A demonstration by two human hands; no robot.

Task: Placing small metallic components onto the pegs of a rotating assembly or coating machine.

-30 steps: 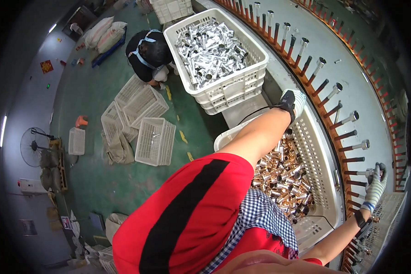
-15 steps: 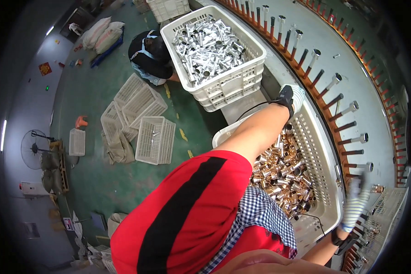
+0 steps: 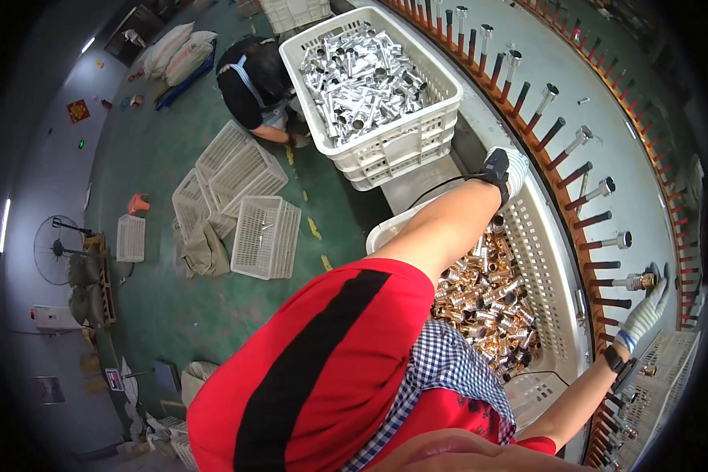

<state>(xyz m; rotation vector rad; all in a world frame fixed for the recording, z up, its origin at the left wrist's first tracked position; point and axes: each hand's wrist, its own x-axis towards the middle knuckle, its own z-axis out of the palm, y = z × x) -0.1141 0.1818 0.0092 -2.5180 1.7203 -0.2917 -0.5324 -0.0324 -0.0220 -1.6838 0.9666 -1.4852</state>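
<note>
The gloved right hand [image 3: 645, 311] pinches a brass fitting [image 3: 645, 280] lying lengthwise along its peg [image 3: 615, 282], while the left hand [image 3: 505, 169] rests on the crate rim [image 3: 554, 259], grip unclear.

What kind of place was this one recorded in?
Most likely a factory floor: a big round machine ringed with pegs, white crates of silver tubes and copper-coloured fittings, and empty crates on a green floor.
</note>
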